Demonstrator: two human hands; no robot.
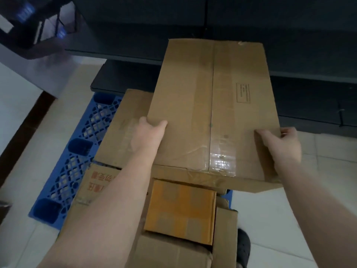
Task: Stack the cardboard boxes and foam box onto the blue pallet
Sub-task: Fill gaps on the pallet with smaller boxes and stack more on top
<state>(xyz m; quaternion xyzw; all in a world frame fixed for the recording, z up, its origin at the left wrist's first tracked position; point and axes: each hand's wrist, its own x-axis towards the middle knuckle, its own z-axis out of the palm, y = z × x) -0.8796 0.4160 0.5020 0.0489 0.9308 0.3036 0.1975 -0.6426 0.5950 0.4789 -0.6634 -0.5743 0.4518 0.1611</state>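
Observation:
A large brown taped cardboard box (193, 97) fills the middle of the view, above other boxes on the blue pallet (77, 147). My left hand (148, 136) grips its left edge, thumb on top. My right hand (284, 144) grips its near right corner. Under it lies another flat brown box (123, 128). Nearer to me sit a small orange-brown box (179, 211) and a box with red print (96, 182). No foam box is in view.
Dark shelving (289, 35) runs along the back, close behind the held box. White tiled floor (270, 219) surrounds the pallet. A dark shoe (244, 246) shows at the bottom right. A dark crate-like object (38, 26) stands at the top left.

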